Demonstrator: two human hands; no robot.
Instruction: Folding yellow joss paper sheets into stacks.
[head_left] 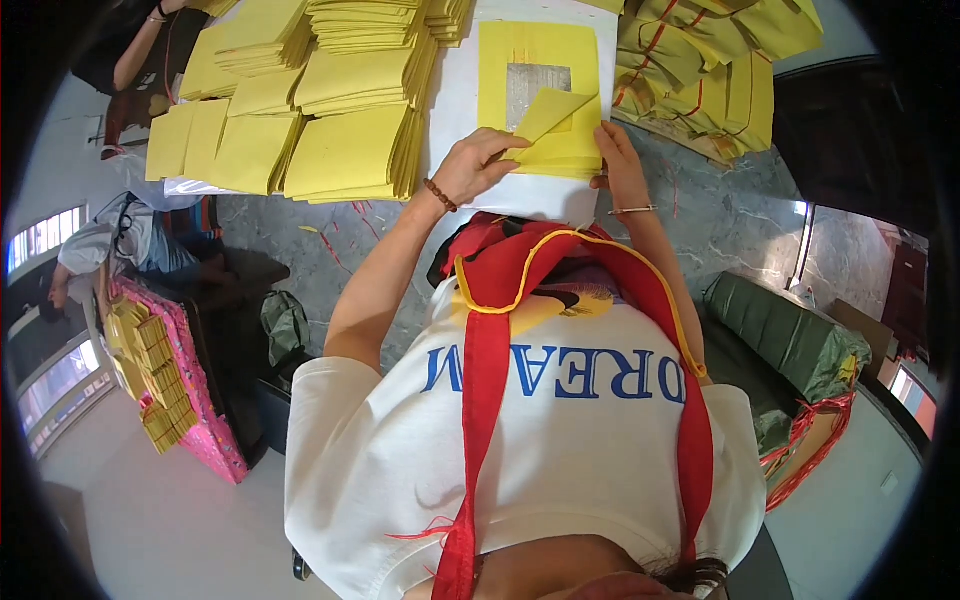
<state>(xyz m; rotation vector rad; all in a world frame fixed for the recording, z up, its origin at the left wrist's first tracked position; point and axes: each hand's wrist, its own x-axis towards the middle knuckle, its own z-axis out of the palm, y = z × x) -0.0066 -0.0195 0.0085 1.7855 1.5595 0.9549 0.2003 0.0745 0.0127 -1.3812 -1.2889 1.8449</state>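
On the white tabletop (pixel 455 100) in front of me lies a pile of yellow paper sheets (pixel 560 45), the top one bearing a silver-grey rectangle (pixel 525 85). One yellow sheet (pixel 550 115) is folded over slantwise, and its flap partly covers the silver patch. My left hand (pixel 482 165) is closed on this sheet at the near left, thumb and fingers pinching its edge. My right hand (pixel 622 168) grips the pile's right edge, with its fingers along the side and the thumb nearer me. Some of its fingertips are hidden.
Stacks of folded yellow paper (pixel 350 150) crowd the table to the left. Yellow bundles tied with red string (pixel 700 90) stand at the right. Another person's arm (pixel 140 55) shows at the far left. A seated person (pixel 150 240) is beside a pink-covered table (pixel 215 430). Green wrapped packs (pixel 790 330) are at the right.
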